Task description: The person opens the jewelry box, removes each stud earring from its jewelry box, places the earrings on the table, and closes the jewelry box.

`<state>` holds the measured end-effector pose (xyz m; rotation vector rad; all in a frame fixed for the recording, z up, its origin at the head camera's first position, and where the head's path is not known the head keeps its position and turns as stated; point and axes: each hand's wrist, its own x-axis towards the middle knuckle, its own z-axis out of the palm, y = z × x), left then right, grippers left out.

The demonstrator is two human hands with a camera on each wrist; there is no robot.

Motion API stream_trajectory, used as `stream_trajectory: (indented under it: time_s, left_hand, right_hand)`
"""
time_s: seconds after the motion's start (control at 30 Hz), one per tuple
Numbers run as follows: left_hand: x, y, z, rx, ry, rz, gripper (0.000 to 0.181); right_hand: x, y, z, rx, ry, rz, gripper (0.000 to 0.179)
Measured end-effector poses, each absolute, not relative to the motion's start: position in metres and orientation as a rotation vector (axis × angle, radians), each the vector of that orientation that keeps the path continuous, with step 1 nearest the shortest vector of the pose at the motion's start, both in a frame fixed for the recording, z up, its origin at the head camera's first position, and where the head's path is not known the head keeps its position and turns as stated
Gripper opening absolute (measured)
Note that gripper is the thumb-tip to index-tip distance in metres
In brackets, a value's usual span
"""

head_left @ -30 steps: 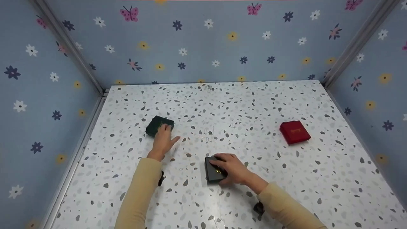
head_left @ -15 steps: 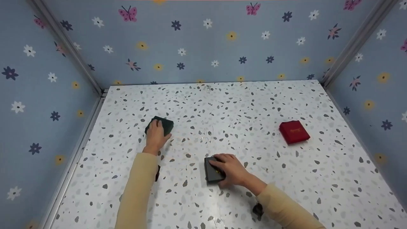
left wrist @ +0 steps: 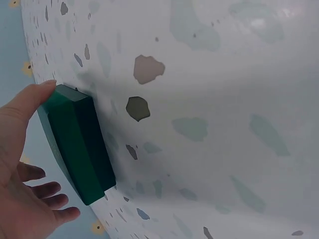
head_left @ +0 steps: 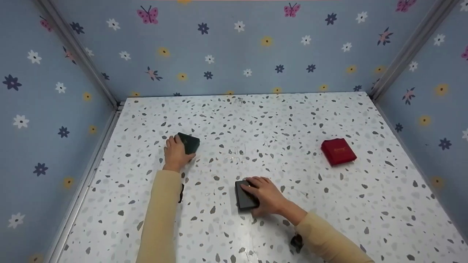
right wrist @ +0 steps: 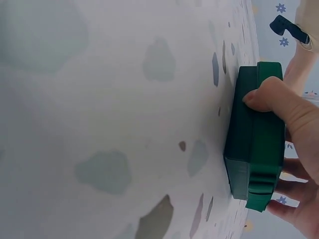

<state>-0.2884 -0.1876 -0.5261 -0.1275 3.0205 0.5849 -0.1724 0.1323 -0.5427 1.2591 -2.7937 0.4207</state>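
A small, dark green lidded box (head_left: 191,144) with a faint gold mark lies on the speckled table at the left. My left hand (head_left: 174,153) is at its left and near sides. In the left wrist view the thumb touches one end of this green box (left wrist: 79,139), while the loosely bent fingers stand apart from it. Nearer the front, my right hand (head_left: 268,195) grips a second dark green box (head_left: 245,197), which looks almost black from above. The right wrist view shows the thumb pressed on this box's side (right wrist: 241,134) and the fingers at its other edge.
A small red box (head_left: 339,151) with gold lettering lies at the right of the table (head_left: 256,120). Blue flowered panels (head_left: 234,47) close the table in at the back, left and right, with metal posts (head_left: 406,51) at the corners.
My left hand has shifted left across the far green box, from its top to its left edge, uncovering more of the lid. The right hand and its box have barely moved.
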Motion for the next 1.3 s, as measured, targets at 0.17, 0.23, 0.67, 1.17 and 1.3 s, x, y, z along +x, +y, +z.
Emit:
stream_trajectory:
  time_s: [0.17,0.23,0.67,1.17,1.3]
  left_hand:
    - [-0.291,-0.187,-0.529,-0.134,3.021,0.530,0.099]
    - [-0.292,-0.186,-0.530,-0.145,3.016,0.519,0.100]
    - [-0.292,-0.187,-0.537,-0.211,2.997,0.497,0.101]
    - [-0.296,-0.185,-0.543,-0.240,3.016,0.489,0.099]
    - [-0.295,-0.184,-0.542,-0.230,3.031,0.495,0.098]
  right_hand:
    - [-0.171,0.135,-0.542,1.268,-2.800,0.412,0.086]
    - [-0.170,0.138,-0.541,1.259,-2.809,0.414,0.087]
    - [-0.172,0.158,-0.532,1.217,-2.832,0.430,0.090]
    - [-0.185,0.182,-0.526,1.133,-2.831,0.414,0.088]
    - [-0.188,0.187,-0.526,1.115,-2.820,0.418,0.087]
